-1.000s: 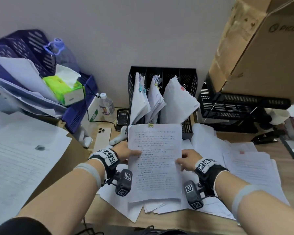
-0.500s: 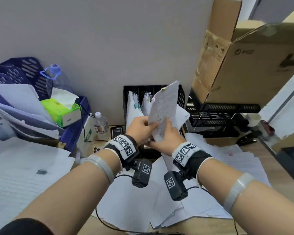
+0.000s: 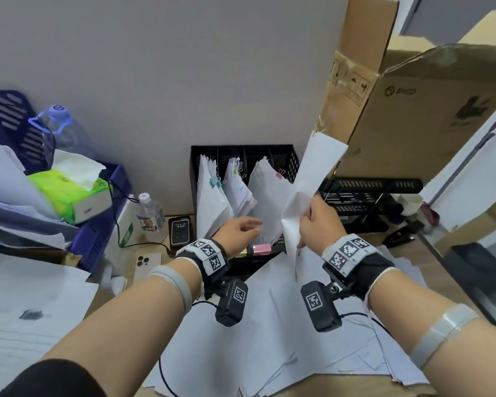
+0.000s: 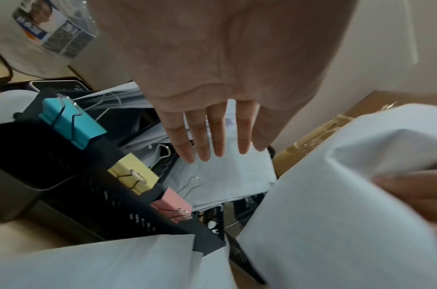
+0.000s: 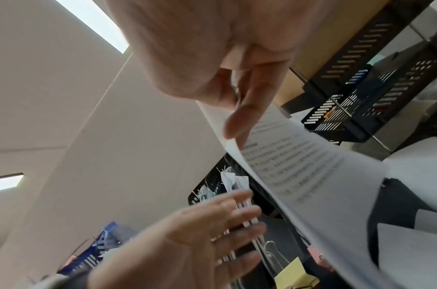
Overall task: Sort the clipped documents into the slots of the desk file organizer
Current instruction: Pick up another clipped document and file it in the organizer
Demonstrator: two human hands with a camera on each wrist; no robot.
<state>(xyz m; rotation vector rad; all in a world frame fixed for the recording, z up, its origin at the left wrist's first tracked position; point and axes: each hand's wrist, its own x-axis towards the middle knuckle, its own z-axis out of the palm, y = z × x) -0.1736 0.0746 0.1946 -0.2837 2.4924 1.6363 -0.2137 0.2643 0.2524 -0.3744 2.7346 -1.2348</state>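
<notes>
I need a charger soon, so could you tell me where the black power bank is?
In the head view, the black power bank stands left of the file organizer, beside the water bottle.

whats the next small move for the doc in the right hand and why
Probably lower it into the organizer, likely its rightmost slot. The right hand pinches the clipped document above that side, while the left hand, fingers straight, reaches toward the filed papers as if to part them.
</notes>
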